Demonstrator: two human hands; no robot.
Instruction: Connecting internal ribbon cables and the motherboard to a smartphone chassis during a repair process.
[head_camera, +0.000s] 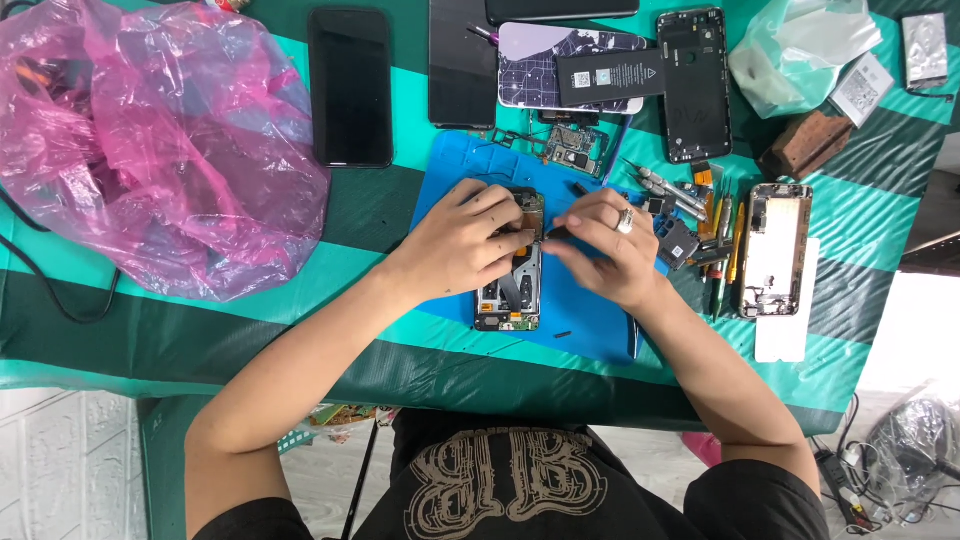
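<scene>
An opened phone (512, 293) with its back cover off lies on a blue work mat (580, 320). My left hand (465, 243) rests on the phone's upper part, its fingers pressed onto the inside. My right hand (608, 250), with a ring on one finger, pinches a small dark tool or part (556, 233) just above the phone's middle. What exactly the fingertips hold is too small to tell.
A pink plastic bag (150, 140) fills the left. Black phones (350, 85), a battery (610, 75), a phone frame (693, 85) and a circuit board (572, 148) lie at the back. Screwdrivers and tweezers (700, 215), another stripped phone (773, 250), a green bag (800, 50) sit right.
</scene>
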